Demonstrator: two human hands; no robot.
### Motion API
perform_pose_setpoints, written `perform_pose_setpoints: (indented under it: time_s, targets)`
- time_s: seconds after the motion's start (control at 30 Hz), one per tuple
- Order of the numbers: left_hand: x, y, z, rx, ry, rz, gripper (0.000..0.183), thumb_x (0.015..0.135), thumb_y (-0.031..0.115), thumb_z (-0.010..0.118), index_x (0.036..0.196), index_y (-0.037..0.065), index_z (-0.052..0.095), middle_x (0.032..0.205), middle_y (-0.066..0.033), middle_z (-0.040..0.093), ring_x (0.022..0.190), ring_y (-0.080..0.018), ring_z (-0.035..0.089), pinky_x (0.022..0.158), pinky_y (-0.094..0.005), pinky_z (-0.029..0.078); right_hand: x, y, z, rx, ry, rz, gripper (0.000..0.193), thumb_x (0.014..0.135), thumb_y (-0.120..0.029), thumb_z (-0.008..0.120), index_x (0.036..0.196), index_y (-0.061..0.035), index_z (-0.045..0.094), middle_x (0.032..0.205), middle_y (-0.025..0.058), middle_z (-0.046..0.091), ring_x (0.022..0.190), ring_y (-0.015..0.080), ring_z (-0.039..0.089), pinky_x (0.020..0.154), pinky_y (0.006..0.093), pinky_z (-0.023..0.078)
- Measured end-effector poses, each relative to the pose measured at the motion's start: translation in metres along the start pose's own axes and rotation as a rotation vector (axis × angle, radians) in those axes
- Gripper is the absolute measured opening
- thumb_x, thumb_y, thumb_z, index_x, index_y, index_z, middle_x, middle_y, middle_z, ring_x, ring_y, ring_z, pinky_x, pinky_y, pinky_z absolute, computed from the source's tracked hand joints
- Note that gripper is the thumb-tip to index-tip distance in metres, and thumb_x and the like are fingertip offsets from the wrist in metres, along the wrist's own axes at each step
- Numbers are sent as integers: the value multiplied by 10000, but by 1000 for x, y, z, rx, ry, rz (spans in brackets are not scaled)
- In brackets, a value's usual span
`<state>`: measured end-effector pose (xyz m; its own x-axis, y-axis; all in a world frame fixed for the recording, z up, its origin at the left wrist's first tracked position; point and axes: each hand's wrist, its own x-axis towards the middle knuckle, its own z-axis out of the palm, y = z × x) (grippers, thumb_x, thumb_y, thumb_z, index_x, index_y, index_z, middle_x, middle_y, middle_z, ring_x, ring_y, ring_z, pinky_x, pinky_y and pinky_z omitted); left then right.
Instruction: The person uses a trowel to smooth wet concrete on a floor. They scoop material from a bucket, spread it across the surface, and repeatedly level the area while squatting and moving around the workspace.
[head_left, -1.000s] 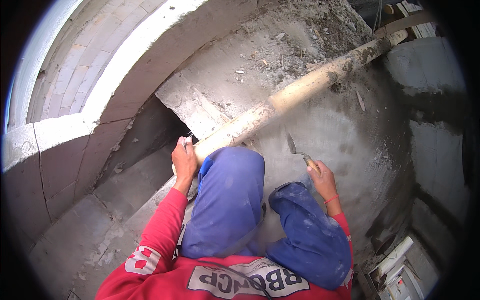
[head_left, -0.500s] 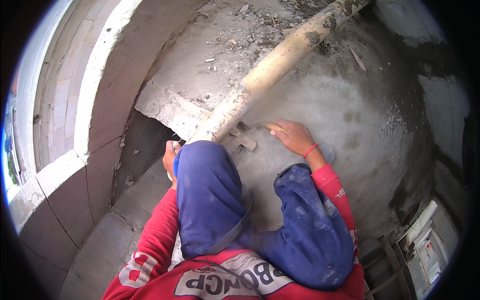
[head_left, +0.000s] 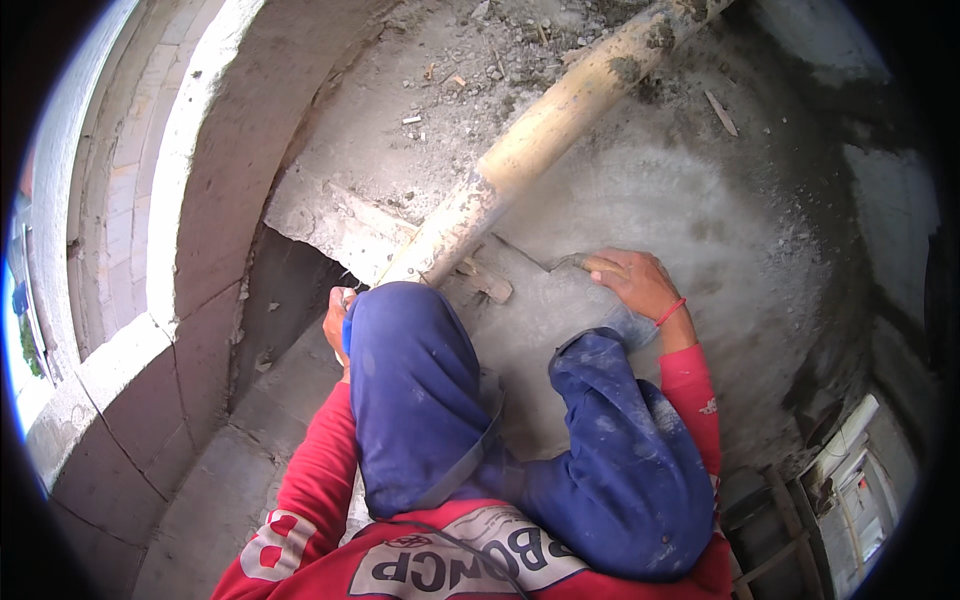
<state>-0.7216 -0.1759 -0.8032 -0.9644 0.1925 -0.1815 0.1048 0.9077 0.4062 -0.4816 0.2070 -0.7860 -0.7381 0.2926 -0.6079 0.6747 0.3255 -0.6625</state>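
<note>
My right hand (head_left: 645,283), with a red band at the wrist, is closed round the wooden handle of a trowel (head_left: 525,256). The trowel's thin metal blade appears nearly edge-on, over the dusty grey floor just right of a long pale pole. My left hand (head_left: 338,318) is curled beside my left knee, near the pole's lower end; something pale shows at its fingers, but the knee and the fingers hide what it is. Small wooden scraps (head_left: 488,283) lie on the floor between the pole and the trowel.
The mortar-stained yellowish pole (head_left: 560,120) slants from my knee to the upper right. A dark gap (head_left: 285,285) opens in the floor at left, beside a low block wall (head_left: 215,150). Rubble (head_left: 480,70) is scattered at the far side. A wooden frame stands at lower right.
My right hand has moved right and slightly down with the trowel, and the blade, earlier mostly beside the pole, now shows in full. My left hand has hardly moved.
</note>
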Motion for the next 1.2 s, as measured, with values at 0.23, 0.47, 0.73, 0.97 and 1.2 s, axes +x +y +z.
perform_pose_setpoints:
  time_s: [0.23, 0.47, 0.73, 0.97, 1.2]
  targets:
    - [-1, 0, 4, -10, -13, 11, 335, 1056, 319, 476, 864, 52, 538, 716, -181, 578, 647, -358, 565, 650, -450, 465, 40, -6, 9, 115, 33, -104, 364, 917, -356, 681, 1159, -86, 716, 981, 186, 728, 927, 373, 683, 840, 423, 526]
    - [1, -2, 6, -23, -24, 13, 290, 1034, 274, 491, 859, 45, 520, 707, -170, 558, 639, -334, 548, 640, -442, 455, 84, -18, 52, 24, -6, -236, 288, 930, -359, 662, 1129, -161, 726, 992, 172, 730, 950, 394, 680, 836, 467, 526]
    - [2, 1, 1, 13, -34, -16, 211, 992, 186, 525, 856, 30, 481, 685, -156, 514, 619, -300, 503, 617, -430, 432, 47, -11, 55, 100, 147, -73, 350, 932, -371, 671, 1150, -97, 692, 953, 161, 723, 916, 381, 680, 811, 449, 520]
    - [2, -8, 9, -29, -56, -30, 235, 1002, 193, 519, 859, 13, 475, 683, -198, 489, 620, -348, 452, 627, -459, 416, 24, 42, 13, 71, 553, 53, 396, 941, -398, 677, 1172, -76, 677, 950, 170, 717, 889, 338, 690, 817, 414, 521]
    - [0, -18, 1, -16, -32, -32, 224, 1000, 197, 511, 868, 19, 486, 691, -189, 505, 631, -333, 441, 637, -451, 419, 11, 9, 3, 199, 289, 170, 382, 937, -358, 699, 1181, -66, 665, 954, 167, 714, 877, 330, 680, 811, 393, 520]
